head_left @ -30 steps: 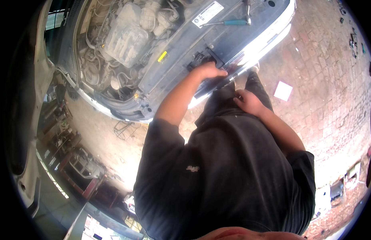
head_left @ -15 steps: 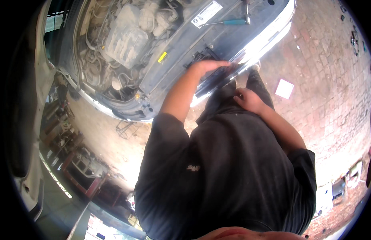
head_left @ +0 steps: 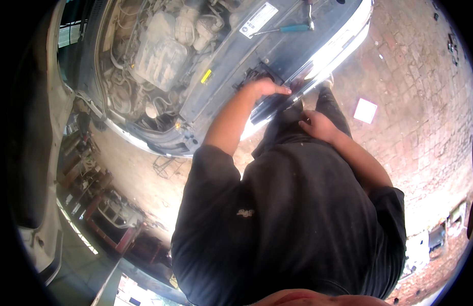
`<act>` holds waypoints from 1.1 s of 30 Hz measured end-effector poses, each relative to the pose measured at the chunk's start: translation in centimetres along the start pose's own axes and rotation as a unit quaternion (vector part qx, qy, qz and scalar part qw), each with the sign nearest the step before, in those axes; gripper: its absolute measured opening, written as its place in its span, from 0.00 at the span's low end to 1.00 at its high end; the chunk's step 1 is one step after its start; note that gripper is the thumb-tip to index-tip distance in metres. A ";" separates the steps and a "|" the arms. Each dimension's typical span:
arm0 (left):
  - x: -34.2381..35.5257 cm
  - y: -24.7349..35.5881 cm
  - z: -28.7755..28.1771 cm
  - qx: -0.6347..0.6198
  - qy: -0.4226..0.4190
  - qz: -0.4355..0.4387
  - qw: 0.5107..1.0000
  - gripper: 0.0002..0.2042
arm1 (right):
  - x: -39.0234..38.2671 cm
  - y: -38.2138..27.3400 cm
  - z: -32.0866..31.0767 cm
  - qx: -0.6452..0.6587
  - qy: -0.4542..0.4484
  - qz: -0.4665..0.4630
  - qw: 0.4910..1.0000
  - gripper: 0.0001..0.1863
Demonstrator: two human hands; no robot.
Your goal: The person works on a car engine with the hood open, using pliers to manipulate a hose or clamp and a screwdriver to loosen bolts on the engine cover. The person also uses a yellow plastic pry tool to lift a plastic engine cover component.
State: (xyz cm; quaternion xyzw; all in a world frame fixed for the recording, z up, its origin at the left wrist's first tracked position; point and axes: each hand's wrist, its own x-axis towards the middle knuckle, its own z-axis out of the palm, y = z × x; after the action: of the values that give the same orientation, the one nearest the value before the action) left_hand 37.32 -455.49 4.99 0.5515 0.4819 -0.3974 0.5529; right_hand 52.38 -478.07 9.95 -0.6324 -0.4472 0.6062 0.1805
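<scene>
Under the open hood of a car, my left hand rests at a black latch recess in the front panel, one digit stretched toward the bright front edge, the other fingers mostly hidden. My right hand is at my waist against my dark clothing, fingers curled; anything in them is too hidden to make out. Above my left hand, a teal-handled tool and another metal tool lie on the panel beside a white label. A yellow sticker is to the left.
The dusty engine fills the bay at upper left. A white square lies on the brick floor to the right. A wire frame lies below the bumper, and cluttered parts line the lower left.
My left hand's outstretched digit rose toward the bright edge half a second ago and is now lower again. My right hand stays at my waist. The whole view has shifted slightly.
</scene>
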 end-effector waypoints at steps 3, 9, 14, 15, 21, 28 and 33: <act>-0.8 0.2 0.3 0.030 0.043 0.029 0.998 0.45 | 0.1 0.2 0.0 0.002 0.003 0.002 1.000 0.20; 0.2 -1.9 1.0 -0.004 0.074 0.123 0.990 0.47 | 0.2 -0.2 -0.2 0.001 -0.014 0.010 1.000 0.20; -0.9 -2.0 1.7 0.050 0.141 0.117 0.982 0.42 | 0.6 -0.3 0.0 0.008 -0.017 0.005 1.000 0.20; -0.6 -2.3 1.8 0.062 0.159 0.121 0.978 0.42 | 0.6 -0.5 0.0 0.008 -0.018 0.005 1.000 0.20; -0.4 -2.6 2.1 0.008 0.168 0.123 0.978 0.44 | 1.2 -0.8 0.2 0.008 -0.020 -0.003 1.000 0.19; -0.2 -4.2 3.5 0.048 0.214 0.178 0.959 0.36 | 4.3 -2.9 -0.6 0.090 0.094 -0.054 0.990 0.16; -1.3 -3.7 3.3 0.052 0.203 0.186 0.960 0.32 | 9.6 -6.0 -2.1 0.002 0.065 -0.038 0.997 0.18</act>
State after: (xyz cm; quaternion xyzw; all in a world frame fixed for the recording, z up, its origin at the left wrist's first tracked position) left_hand 33.78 -459.20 5.14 0.7289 0.4514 -0.1913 0.4779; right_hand 50.99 -466.69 9.18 -0.6528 -0.4567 0.5577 0.2330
